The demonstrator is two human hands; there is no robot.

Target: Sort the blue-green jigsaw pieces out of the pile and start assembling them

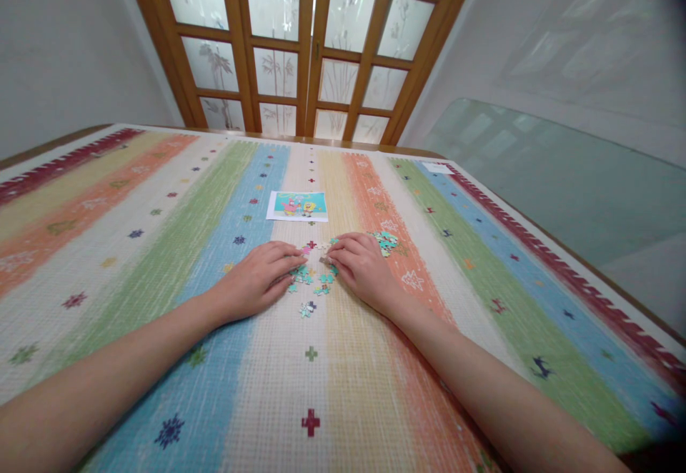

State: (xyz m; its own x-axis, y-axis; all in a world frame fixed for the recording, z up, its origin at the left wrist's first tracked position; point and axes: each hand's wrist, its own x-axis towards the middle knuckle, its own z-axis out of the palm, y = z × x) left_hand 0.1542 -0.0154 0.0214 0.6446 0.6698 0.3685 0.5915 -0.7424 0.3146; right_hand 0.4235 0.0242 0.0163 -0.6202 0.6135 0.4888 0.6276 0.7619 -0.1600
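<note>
Both my hands rest on a striped tablecloth (161, 259) among several small loose puzzle pieces (314, 284), mostly teal and pink. My left hand (257, 279) lies palm down with its fingers stretched toward the pieces, fingertips touching them. My right hand (361, 266) lies opposite, fingers curled down onto the pieces near the middle. What its fingertips press or hold is too small to make out. A second small heap of pieces (386, 241) lies just right of my right hand. A picture card (298, 206) with a cartoon on a blue ground lies beyond the hands.
The table runs wide to both sides. A small white paper (436, 168) lies at the far right corner. Behind the table stands a wooden door with frosted glass panes (314, 44). A glass sheet (562, 180) leans at the right.
</note>
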